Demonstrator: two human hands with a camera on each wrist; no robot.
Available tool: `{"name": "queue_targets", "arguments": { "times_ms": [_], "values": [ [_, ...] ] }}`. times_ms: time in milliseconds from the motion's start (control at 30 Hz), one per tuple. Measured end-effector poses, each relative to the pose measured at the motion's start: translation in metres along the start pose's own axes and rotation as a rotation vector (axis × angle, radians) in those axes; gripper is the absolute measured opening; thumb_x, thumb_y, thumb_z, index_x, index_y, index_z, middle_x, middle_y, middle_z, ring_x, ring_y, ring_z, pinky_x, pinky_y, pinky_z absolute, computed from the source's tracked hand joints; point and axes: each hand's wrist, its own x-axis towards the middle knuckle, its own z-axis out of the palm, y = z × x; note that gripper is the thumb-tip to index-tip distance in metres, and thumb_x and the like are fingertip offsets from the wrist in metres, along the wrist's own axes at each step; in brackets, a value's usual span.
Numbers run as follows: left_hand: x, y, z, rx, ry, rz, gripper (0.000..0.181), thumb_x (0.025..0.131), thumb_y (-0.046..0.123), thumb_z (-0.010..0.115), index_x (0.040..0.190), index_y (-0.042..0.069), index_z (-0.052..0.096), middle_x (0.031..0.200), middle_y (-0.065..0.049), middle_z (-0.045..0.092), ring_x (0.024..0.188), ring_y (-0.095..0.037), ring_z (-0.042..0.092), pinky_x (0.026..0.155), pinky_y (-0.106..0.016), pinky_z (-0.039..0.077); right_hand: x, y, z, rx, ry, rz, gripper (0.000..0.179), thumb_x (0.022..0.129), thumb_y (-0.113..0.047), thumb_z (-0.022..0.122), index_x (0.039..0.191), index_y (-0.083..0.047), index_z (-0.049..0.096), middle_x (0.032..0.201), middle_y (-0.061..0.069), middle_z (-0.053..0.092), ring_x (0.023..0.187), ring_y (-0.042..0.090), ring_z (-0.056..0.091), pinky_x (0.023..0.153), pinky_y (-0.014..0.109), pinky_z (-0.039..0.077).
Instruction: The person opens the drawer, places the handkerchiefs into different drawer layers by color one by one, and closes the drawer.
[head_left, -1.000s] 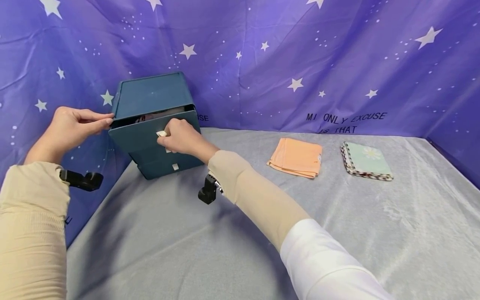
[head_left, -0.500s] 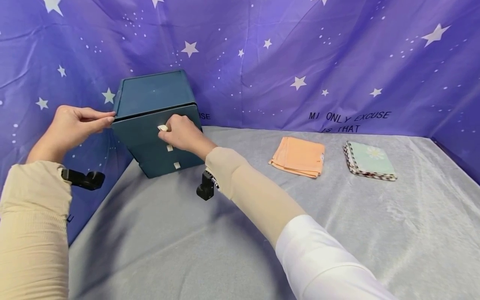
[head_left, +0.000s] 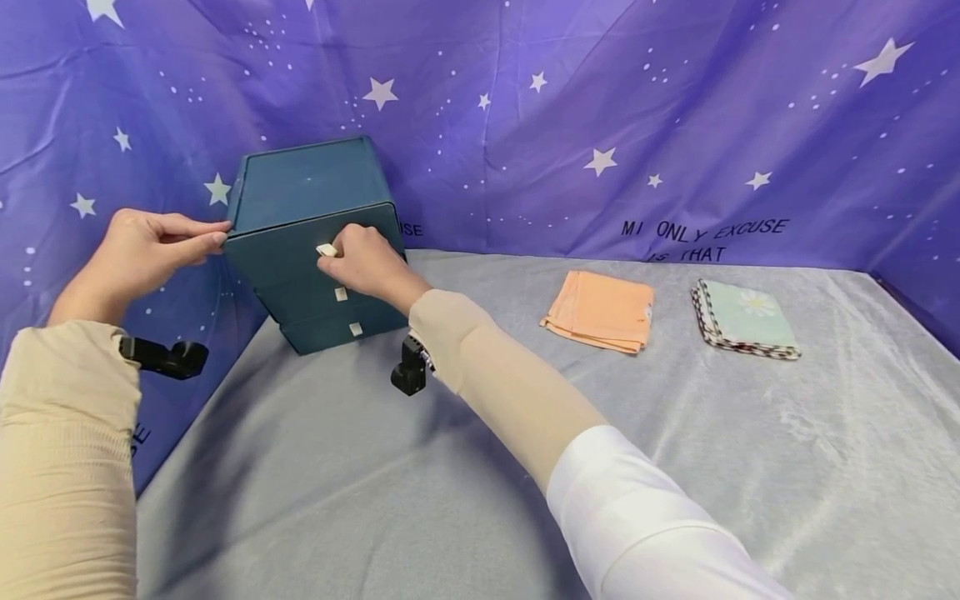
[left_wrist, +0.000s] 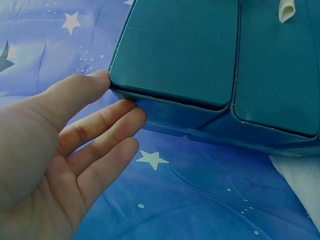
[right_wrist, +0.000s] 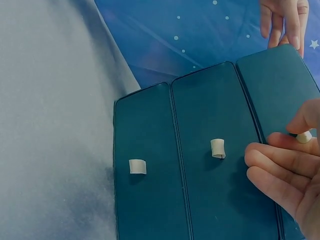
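A dark blue-green drawer cabinet (head_left: 307, 187) stands at the left against the backdrop. Its top drawer front (head_left: 281, 258) sits flush with the frame. My right hand (head_left: 369, 262) pinches the small cream pull tab (head_left: 326, 249) on that drawer between thumb and index finger; the other fingers are bent beside it in the right wrist view. At the cabinet's near left upper corner, my left hand (head_left: 146, 258) holds the edge with thumb and fingertips. In the left wrist view its thumb touches the front edge, and its fingers (left_wrist: 107, 125) lie along the side.
Two lower drawers carry cream tabs, one in the middle (head_left: 341, 294) and one below (head_left: 356, 329). A folded orange cloth (head_left: 600, 310) and a folded pale green cloth (head_left: 746, 317) lie on the grey covered table (head_left: 480, 500). A purple star-patterned backdrop (head_left: 525, 167) encloses the back and sides.
The top drawer has gone from partly pulled out, with something inside showing, to shut; my right hand moved inward with its tab. My left hand has stayed at the corner.
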Motion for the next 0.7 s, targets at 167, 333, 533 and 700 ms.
{"name": "queue_targets", "arguments": {
  "times_ms": [167, 333, 533, 700],
  "values": [
    [-0.0003, 0.0000, -0.0013, -0.008, -0.011, -0.010, 0.024, 0.086, 0.015, 0.065, 0.110, 0.020, 0.069, 0.072, 0.022, 0.065, 0.066, 0.004, 0.062, 0.056, -0.012, 0.044, 0.0025, 0.0008, 0.0008, -0.005, 0.008, 0.003, 0.042, 0.092, -0.027, 0.055, 0.055, -0.013, 0.041, 0.047, -0.004, 0.034, 0.040, 0.007, 0.035, 0.041, 0.018, 0.029],
    [0.0010, 0.0008, -0.0007, 0.003, -0.001, 0.004, 0.024, 0.086, 0.014, 0.065, 0.110, 0.018, 0.070, 0.071, 0.022, 0.065, 0.065, 0.005, 0.062, 0.055, -0.012, 0.043, 0.0034, 0.0000, -0.0001, -0.020, 0.000, 0.012, 0.043, 0.092, -0.028, 0.055, 0.054, -0.013, 0.040, 0.046, -0.004, 0.034, 0.040, 0.007, 0.034, 0.041, 0.019, 0.029],
    [0.0003, 0.0003, -0.0006, 0.013, 0.011, -0.002, 0.024, 0.086, 0.015, 0.066, 0.109, 0.017, 0.070, 0.072, 0.023, 0.064, 0.066, 0.005, 0.061, 0.057, -0.010, 0.042, 0.0017, -0.0050, -0.0023, -0.058, -0.047, 0.018, 0.040, 0.093, -0.027, 0.051, 0.058, -0.013, 0.039, 0.049, -0.003, 0.035, 0.041, 0.008, 0.035, 0.042, 0.020, 0.030],
    [-0.0013, 0.0004, -0.0003, 0.020, 0.012, -0.018, 0.024, 0.086, 0.017, 0.066, 0.109, 0.016, 0.069, 0.072, 0.024, 0.064, 0.066, 0.005, 0.061, 0.055, -0.011, 0.041, -0.0006, -0.0058, -0.0036, -0.084, -0.069, 0.005, 0.040, 0.093, -0.024, 0.049, 0.057, -0.013, 0.035, 0.050, -0.003, 0.031, 0.041, 0.008, 0.029, 0.042, 0.020, 0.027]
  ]
}}
